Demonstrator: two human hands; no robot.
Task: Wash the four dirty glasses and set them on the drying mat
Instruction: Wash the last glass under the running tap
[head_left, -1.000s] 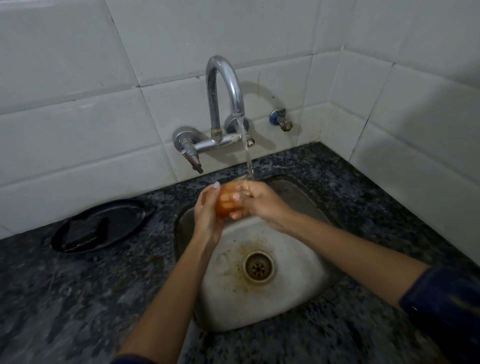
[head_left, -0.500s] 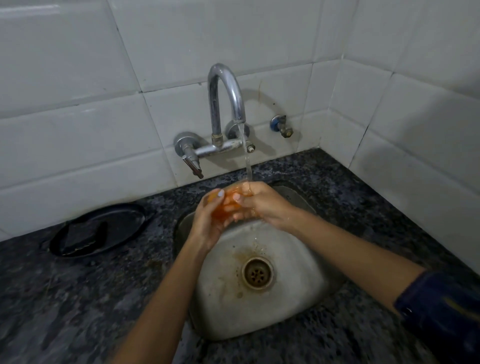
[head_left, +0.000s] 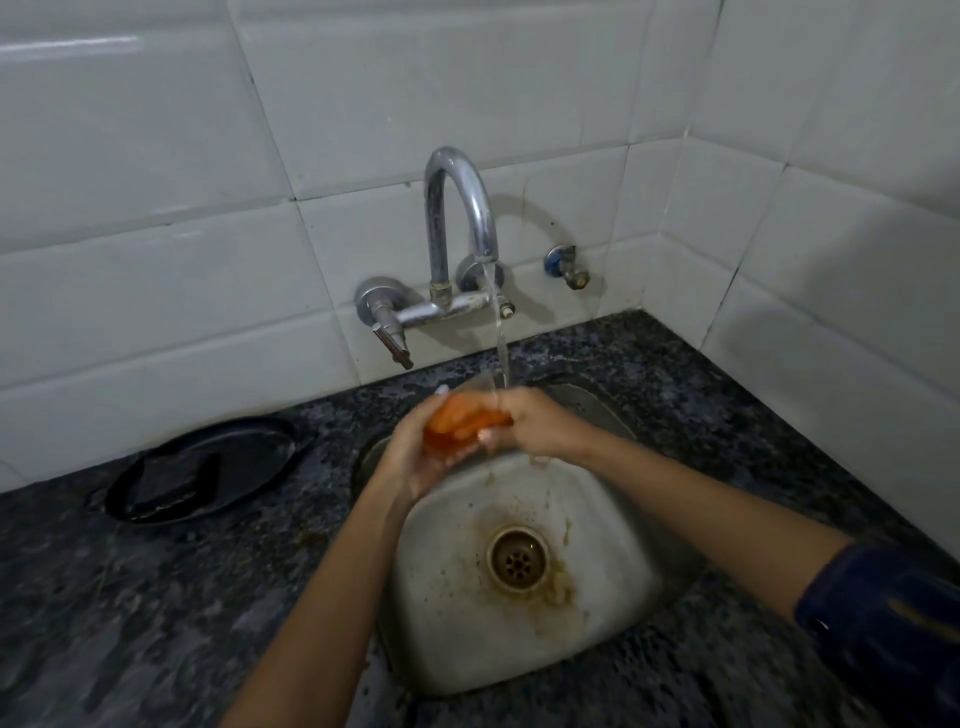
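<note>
An orange-tinted glass (head_left: 457, 422) lies on its side over the back of the steel sink (head_left: 457, 639), right under the water stream (head_left: 500, 348) from the tap (head_left: 460, 208). My left hand (head_left: 415, 462) cups it from the left and below, fingers curled round its body. From the right, my right hand (head_left: 540, 426) grips the glass at its rim end, and water runs off below that hand. Most of the glass is hidden by my fingers. No other glasses and no drying mat are in view.
A black plate (head_left: 260, 441) with a dark scrub pad (head_left: 171, 480) sits on the dark granite counter (head_left: 130, 597) left of the sink. The sink basin is stained around the drain (head_left: 518, 558). White tiled walls close the back and right side; a small valve (head_left: 566, 265) sticks out there.
Both hands keep hold of the glass under the running water and have turned it slightly. The view has tilted up a little, so the hands sit lower in the frame.
</note>
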